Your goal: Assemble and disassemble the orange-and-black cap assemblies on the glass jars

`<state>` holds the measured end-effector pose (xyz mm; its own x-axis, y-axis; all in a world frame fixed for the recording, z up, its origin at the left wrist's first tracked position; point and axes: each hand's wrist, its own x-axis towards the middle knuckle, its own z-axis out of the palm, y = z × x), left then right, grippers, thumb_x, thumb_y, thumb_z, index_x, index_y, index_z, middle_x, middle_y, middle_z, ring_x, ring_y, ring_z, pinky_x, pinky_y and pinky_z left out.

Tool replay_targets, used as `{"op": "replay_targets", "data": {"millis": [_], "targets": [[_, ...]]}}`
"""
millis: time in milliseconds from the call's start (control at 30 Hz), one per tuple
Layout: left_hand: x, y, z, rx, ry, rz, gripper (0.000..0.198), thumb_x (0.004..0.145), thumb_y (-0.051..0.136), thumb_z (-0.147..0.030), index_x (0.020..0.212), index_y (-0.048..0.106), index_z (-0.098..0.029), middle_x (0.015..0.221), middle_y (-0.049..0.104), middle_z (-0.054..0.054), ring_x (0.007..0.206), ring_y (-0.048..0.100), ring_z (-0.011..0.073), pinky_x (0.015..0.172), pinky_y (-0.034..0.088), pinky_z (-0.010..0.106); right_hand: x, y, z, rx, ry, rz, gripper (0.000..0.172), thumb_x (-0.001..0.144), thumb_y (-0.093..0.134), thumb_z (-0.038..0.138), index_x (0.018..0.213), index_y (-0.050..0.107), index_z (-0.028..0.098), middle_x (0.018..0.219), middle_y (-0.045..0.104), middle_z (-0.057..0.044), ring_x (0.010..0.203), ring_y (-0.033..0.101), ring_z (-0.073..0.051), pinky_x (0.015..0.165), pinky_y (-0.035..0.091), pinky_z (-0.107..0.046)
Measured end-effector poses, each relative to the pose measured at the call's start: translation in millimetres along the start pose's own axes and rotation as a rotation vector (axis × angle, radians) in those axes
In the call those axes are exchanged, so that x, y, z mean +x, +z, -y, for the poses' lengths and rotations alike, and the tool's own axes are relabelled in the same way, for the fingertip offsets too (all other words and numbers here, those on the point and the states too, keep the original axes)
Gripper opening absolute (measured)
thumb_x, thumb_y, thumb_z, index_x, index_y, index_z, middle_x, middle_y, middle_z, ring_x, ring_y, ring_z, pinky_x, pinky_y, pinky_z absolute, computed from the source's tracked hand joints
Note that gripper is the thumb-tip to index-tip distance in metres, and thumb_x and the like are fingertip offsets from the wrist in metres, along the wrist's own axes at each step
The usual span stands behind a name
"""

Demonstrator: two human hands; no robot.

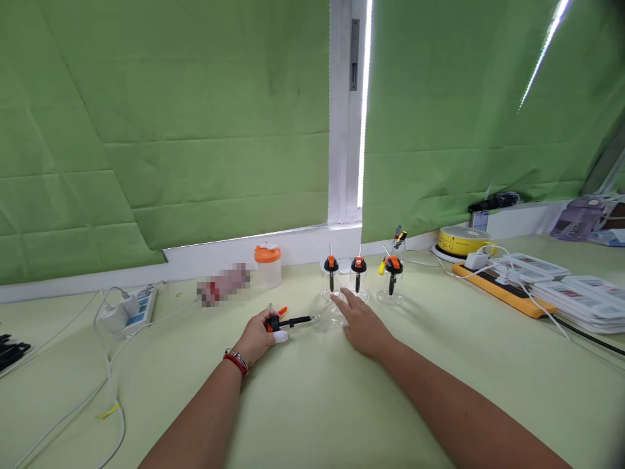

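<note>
My left hand is closed round the black and orange head of a small pump-like tool that lies on its side on the pale green table. A clear plastic cup sits at the tool's far end. My right hand rests on that clear cup with its fingers stretched out. Just beyond stand three upright clear cups with black and orange tops: one at the left, one in the middle and one at the right.
A clear jar with an orange lid stands by the window sill. A power strip with white cables lies at left. At right are a yellow round tin, an orange power strip and stacked white trays.
</note>
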<state>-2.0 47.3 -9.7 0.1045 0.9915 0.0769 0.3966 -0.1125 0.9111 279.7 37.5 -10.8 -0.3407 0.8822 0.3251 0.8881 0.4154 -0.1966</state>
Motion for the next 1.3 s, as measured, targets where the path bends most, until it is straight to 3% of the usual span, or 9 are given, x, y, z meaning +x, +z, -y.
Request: {"op": "replay_targets", "data": {"millis": [267, 1067, 1300], "targets": [[-0.7, 7.9, 0.0, 0.007, 0.034, 0.04, 0.052, 0.049, 0.079, -0.036, 0.092, 0.056, -0.016, 0.08, 0.053, 0.001, 0.069, 0.049, 0.0139, 0.062, 0.04, 0.024, -1.3, -4.1, 8.5, 0.034, 0.003, 0.042, 0.076, 0.073, 0.048, 0.014, 0.141, 0.019, 0.029, 0.149, 0.011, -0.005, 0.122, 0.039, -0.025, 0.094, 0.038, -0.036], [-11.8, 36.0, -19.5, -0.137, 0.079, 0.085, 0.051, 0.047, 0.081, -0.031, 0.088, 0.055, -0.017, 0.078, 0.058, 0.0, 0.066, 0.053, 0.0131, 0.062, 0.043, 0.024, -6.3, -10.3, 37.8, -0.016, -0.065, 0.085, 0.069, 0.077, 0.047, 0.021, 0.14, 0.021, 0.028, 0.149, 0.012, -0.009, 0.102, 0.055, -0.025, 0.08, 0.045, -0.035], [-15.8, 35.4, -28.6, -0.169, 0.013, 0.078, 0.052, 0.049, 0.08, -0.034, 0.088, 0.05, -0.019, 0.071, 0.049, -0.004, 0.054, 0.044, 0.0079, 0.045, 0.038, 0.02, -7.8, -13.6, 38.9, 0.027, -0.056, 0.103, 0.069, 0.077, 0.048, 0.026, 0.14, 0.02, 0.028, 0.148, 0.014, -0.01, 0.097, 0.058, -0.024, 0.078, 0.045, -0.034]]}}
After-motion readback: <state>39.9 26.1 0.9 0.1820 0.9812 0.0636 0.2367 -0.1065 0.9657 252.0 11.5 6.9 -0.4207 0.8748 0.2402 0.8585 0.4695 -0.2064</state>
